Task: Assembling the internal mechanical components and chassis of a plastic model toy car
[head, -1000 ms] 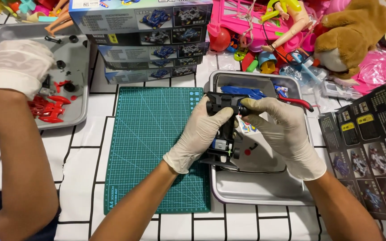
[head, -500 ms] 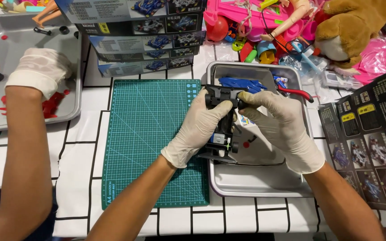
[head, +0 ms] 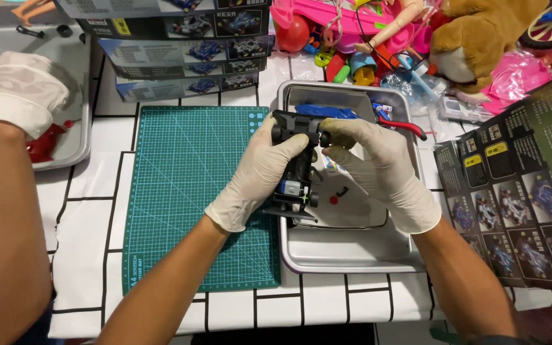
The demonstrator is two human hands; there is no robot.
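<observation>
Both my hands are gloved and on the black toy car chassis [head: 296,167], which I hold up on end over the left edge of the metal tray [head: 352,255], its lower end just above the tray floor. Left hand [head: 260,176] is wrapped round the chassis side, closed on it; right hand [head: 378,169] pinches the top end by the front rollers, fingers curled tight, so neither hand is wide. A small motor-like part with a blue band shows low in the chassis. In the tray: a blue car body shell [head: 327,112], red-handled cutters [head: 404,124] at the far side, a small red bit [head: 333,200] and a black bit on the floor. Green cutting mat [head: 186,191] sits just left of the tray. Another person's gloved hand [head: 23,89] is over a second tray [head: 81,147] far left with red parts, well apart from mine. Risks as I judge them: chassis is held by thin gloves, so a slip could drop it onto the loose bits; the motor part could pop out if it isn't seated and I tilt further; small parts could roll off if the tray gets knocked; cutters near my right wrist could snag the glove.
</observation>
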